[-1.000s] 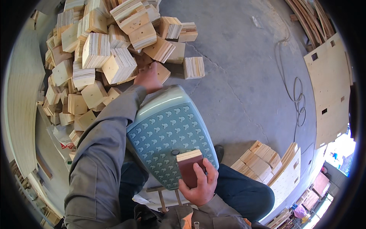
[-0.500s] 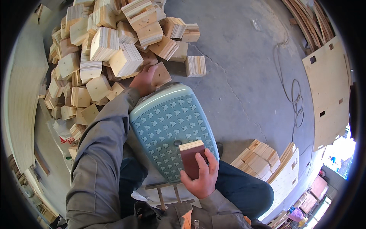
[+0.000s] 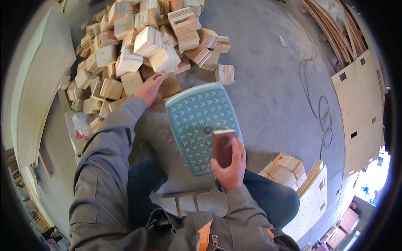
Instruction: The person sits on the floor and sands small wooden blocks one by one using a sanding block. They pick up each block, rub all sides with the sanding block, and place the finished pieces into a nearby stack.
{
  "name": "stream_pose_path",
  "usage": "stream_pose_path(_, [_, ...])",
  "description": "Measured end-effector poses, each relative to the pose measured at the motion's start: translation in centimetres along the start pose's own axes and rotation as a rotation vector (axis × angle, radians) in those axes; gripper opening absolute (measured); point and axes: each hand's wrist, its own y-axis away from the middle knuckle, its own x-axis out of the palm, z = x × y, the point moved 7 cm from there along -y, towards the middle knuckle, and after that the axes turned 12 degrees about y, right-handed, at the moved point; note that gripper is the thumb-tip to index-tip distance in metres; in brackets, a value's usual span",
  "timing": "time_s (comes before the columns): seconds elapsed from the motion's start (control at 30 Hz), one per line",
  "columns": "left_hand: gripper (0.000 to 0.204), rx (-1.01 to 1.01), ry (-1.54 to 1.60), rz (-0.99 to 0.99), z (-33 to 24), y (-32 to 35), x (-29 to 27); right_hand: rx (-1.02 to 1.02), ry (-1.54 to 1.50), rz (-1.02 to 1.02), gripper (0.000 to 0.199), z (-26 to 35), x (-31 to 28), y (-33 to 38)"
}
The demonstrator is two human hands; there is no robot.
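Fingers (right) (image 3: 238,151) around brown-faced, pale-edged wooden block (image 3: 222,147).

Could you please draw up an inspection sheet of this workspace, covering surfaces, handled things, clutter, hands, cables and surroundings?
Surface: blue-green plastic stool with raised pattern; grey concrete floor around it.
Handled things: reddish-brown-faced rectangular plywood block, over the stool's right side, contact unclear; tan square wooden block beside the heap.
Clutter: heap of jumbled pale plywood blocks; crumpled white plastic bag.
Left hand: at the tan block, grip unclear.
Right hand: holds the reddish-brown block.
Cables: thin grey cable, looped on the floor.
Surroundings: pale wooden sheets left; beige panel with square holes right.
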Motion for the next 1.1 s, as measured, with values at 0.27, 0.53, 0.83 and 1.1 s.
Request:
stream_pose_path(0.27, [0.096,-0.277,-0.164,-0.081,-3.6,11.5,-8.9,0.384,-0.482,-0.201,0.083,-4.8,-2.9,0.9])
stream_pose_path(0.53, [0.097,-0.432,-0.141,0.018,-10.2,18.2,-12.7,0.739,-0.998,-0.128,0.088,-8.3,-0.6,4.8])
stream_pose_path(0.83, [0.106,-0.273,-0.042,0.41,-24.2,23.5,-3.3,0.648,-1.079,-0.057,0.038,-8.9,0.8,4.1])
stream_pose_path(1.1, [0.11,-0.357,-0.059,0.833,-26.8,24.1,6.8,0.701,-1.049,-0.041,0.025,-9.5,1.1,3.8])
